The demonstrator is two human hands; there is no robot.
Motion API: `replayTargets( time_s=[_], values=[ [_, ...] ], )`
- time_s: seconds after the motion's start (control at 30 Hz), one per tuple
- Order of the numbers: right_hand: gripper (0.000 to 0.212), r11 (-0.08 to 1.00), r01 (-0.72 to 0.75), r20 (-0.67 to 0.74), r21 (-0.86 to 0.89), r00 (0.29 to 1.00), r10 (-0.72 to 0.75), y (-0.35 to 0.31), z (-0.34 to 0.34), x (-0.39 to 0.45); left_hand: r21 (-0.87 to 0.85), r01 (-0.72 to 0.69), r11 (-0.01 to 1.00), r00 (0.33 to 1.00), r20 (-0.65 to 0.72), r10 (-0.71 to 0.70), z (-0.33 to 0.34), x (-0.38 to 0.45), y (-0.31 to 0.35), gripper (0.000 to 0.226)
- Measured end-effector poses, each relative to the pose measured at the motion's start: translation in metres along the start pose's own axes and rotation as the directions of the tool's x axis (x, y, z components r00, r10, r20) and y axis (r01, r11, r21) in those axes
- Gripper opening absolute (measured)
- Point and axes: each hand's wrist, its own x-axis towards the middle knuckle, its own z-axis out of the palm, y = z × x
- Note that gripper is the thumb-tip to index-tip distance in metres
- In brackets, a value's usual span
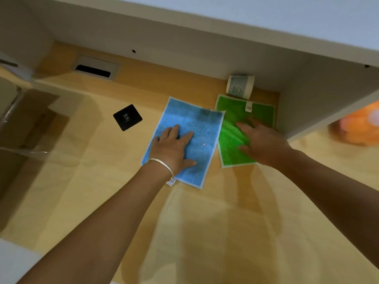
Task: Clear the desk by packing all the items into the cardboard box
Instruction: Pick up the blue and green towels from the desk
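Both bare hands lie flat and open, left hand (pixel 174 149) on the blue terry cloth (pixel 184 140), right hand (pixel 261 143) on the green microfibre cloth (pixel 231 144), gripping nothing, probably to gather them.

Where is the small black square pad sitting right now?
In the head view the black square pad lies flat on the wooden desk, left of the blue cloth and apart from it, with the blurred cardboard box further left.
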Motion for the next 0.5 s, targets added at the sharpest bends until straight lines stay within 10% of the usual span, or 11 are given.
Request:
replayTargets(
  time_s=[0.2,0.5],
  values=[
    [0.045,0.999,0.039,-0.16,-0.012,0.986,-0.04,0.001,0.015,-0.004,-0.106,-0.023,0.994,0.982,-0.19,0.003,0.006,-0.019,0.009,0.04],
    [0.04,0.994,0.103,-0.294,0.039,0.952,-0.087,-0.036,-0.014,-0.014,-0.212,-0.028,0.977,0.953,-0.301,-0.038,-0.003,-0.07,-0.032,0.039]
  ],
)
